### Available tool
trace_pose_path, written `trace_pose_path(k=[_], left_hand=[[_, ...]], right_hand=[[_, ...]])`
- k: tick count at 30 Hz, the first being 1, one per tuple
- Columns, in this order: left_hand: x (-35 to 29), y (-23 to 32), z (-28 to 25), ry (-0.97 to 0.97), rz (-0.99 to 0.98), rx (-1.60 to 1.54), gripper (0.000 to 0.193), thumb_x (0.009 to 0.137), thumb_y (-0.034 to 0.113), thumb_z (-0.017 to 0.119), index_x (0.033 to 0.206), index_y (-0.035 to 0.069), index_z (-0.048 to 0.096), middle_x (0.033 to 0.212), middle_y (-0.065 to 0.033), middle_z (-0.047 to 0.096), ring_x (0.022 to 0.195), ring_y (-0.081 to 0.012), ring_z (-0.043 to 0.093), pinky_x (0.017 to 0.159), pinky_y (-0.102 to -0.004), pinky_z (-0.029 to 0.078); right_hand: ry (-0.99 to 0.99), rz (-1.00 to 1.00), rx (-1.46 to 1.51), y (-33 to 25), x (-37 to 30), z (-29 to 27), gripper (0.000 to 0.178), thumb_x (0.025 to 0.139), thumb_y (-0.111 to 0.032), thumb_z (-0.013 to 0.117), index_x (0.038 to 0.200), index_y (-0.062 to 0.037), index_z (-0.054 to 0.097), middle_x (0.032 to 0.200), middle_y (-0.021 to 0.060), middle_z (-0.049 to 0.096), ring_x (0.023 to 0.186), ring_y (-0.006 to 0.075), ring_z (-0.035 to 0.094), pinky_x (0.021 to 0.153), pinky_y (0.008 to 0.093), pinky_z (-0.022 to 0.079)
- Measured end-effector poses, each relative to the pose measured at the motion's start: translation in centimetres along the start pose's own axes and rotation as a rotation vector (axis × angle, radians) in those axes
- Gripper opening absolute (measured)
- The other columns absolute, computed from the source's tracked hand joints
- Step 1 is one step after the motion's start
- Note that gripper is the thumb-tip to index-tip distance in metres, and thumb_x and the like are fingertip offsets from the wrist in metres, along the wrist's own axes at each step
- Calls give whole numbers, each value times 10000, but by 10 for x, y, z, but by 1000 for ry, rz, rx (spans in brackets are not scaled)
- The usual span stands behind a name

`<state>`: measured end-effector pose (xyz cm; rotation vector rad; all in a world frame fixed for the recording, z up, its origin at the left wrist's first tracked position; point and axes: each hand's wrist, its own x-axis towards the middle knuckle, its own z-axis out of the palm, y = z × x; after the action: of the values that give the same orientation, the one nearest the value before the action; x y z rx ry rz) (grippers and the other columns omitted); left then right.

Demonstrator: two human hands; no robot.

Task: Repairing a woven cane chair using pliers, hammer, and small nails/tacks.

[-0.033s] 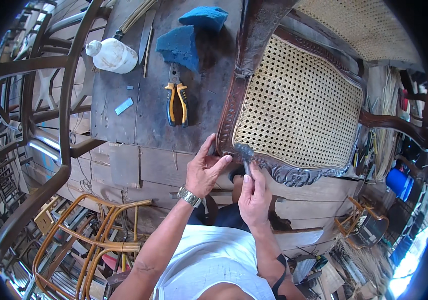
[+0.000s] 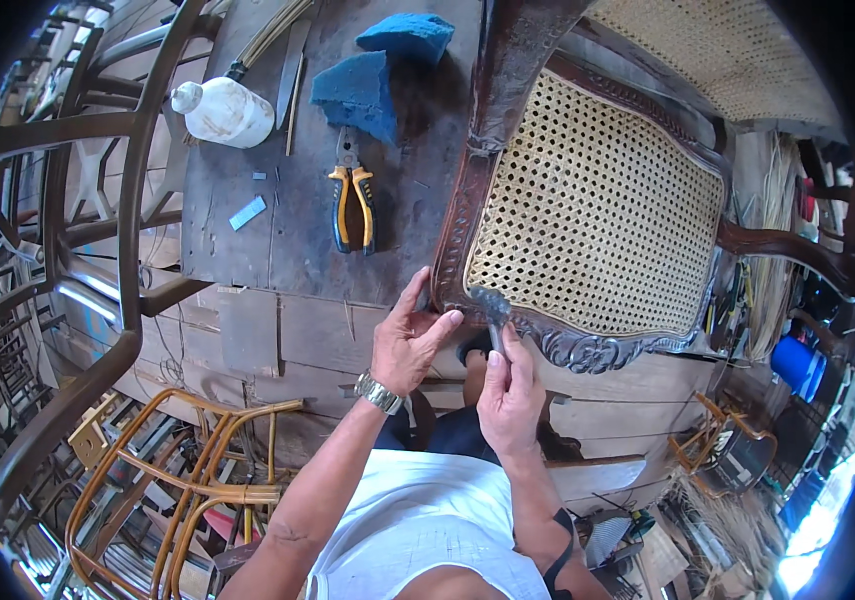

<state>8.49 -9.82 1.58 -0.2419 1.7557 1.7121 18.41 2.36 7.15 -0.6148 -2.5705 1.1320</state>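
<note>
A dark carved wooden chair frame [image 2: 460, 222] with a woven cane panel [image 2: 598, 210] lies on the worktable. My left hand [image 2: 410, 345], with a metal watch on its wrist, grips the frame's near left corner, thumb on top and fingers along the outer side. In my right hand [image 2: 510, 392] is a small brush [image 2: 491, 305] with dark, fuzzy bristles, held by its handle between thumb and fingers. The bristles touch the near left corner, where the cane meets the carved rim. Part of the brush's handle is hidden by my fingers.
On the table [image 2: 223, 220] lie yellow-and-black pliers [image 2: 353, 205], blue foam pieces [image 2: 358, 92], a white bottle [image 2: 228, 110] and a small pale blue strip [image 2: 248, 212]. Dark chair frames [image 2: 133, 200] stand at left, a rattan frame [image 2: 198, 490] at lower left. A blue container [image 2: 798, 367] sits at right.
My right hand and the brush have shifted very slightly; otherwise everything stays in place.
</note>
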Motion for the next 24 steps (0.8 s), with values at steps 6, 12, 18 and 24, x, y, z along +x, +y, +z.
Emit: trace_pose_path(k=[6,12,18,24], left_hand=[[2,-5,-1,-19,20,-10,785,907,152,805,1585,175,409,926,-31,774,809,-36,646,723,-237,539],[2,-1,-1,-11,20,52,777,906,169,808,1579,171,419,902,-38,776,786,-39,649,716,-235,534],[1,-6,-3,-19,38,-12,778,904,172,811,1578,179,423,896,-42,777,784,-41,654,716,-241,538],[1,-1,-3,-11,41,84,786,902,159,812,1581,175,415,886,-46,774,772,-35,642,701,-235,532]], right_hand=[[163,-143,8,-2,5,-3,407,1000,-4,594,1404,-16,549,938,176,620,728,304,619,643,401,515],[84,-61,-1,14,2,4,416,1007,-17,590,1421,-15,546,829,150,566,667,287,576,595,397,485],[165,-140,-13,-2,5,-7,417,1000,-4,595,1415,-16,548,849,157,583,691,293,603,603,390,495],[14,-62,-22,17,6,5,410,1005,-39,609,1411,-29,552,865,155,591,691,295,615,611,396,505]])
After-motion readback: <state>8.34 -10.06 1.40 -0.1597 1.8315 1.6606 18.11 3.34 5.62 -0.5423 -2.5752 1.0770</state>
